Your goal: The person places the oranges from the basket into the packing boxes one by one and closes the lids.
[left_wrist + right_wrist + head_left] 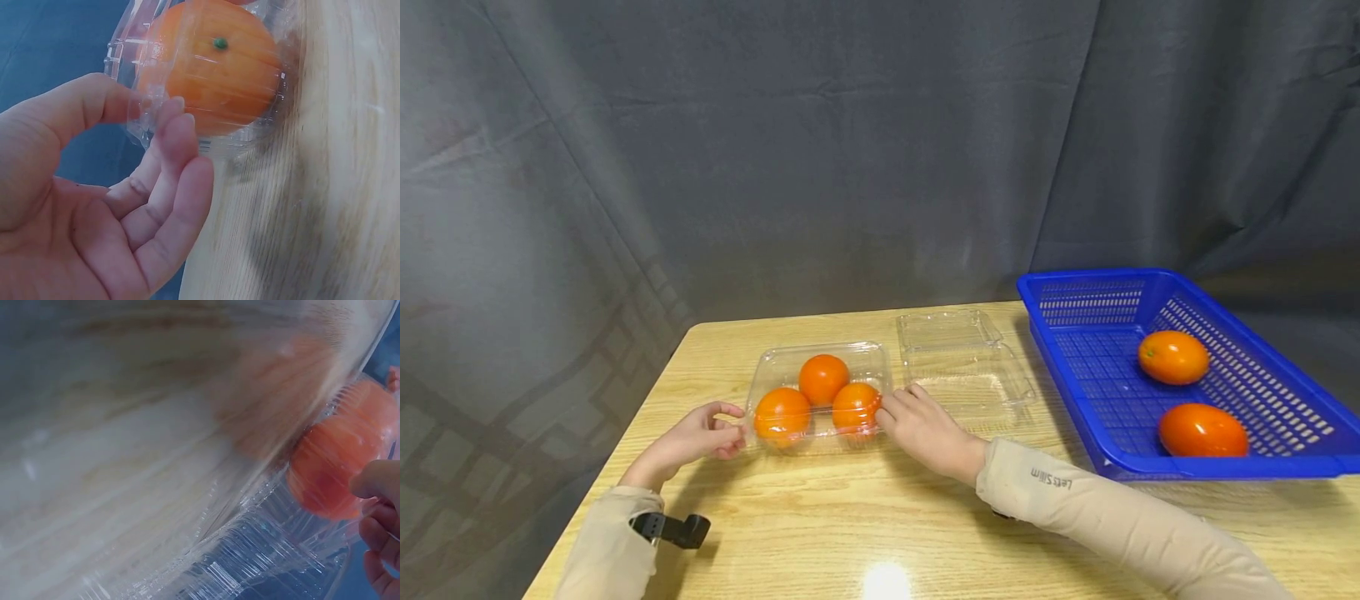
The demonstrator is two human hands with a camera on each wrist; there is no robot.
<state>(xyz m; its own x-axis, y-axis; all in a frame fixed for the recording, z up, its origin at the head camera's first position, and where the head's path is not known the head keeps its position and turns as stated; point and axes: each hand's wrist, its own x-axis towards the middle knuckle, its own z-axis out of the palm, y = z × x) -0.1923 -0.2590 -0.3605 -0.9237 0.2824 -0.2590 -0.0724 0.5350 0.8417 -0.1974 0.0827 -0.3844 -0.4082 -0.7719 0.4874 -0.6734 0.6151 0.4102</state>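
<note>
Pale sleeves reach in from the near side, one left sleeve (613, 550) with a black strap (670, 529) at the wrist and one right sleeve (1120, 525) with dark lettering, both over a wooden table (790, 533). Between the two hands sits a see-through box (820, 442), toward the left of the table, its lid apparently down over the fruit. At its left edge the left hand (696, 437) brings thumb and fingertips together on the plastic rim. The right hand (928, 433) touches the near right corner with bent fingers; whether the rim is pinched there, I cannot tell. Holding opposite ends probably keeps the light box steady and its edges in line.

Inside it are three oranges: a far orange (824, 379), a near left orange (782, 417) and a near right orange (856, 408). That triangle likely suits the box's width. Just to the right, farther back, stands an open box (977, 392) with its lid folded back, making two boxes in all. One blue basket (1090, 367) occupies the far right, perhaps set there for the right arm's reach; it holds two more oranges (1174, 357), so five are visible. Behind everything hangs a grey curtain (820, 183).
</note>
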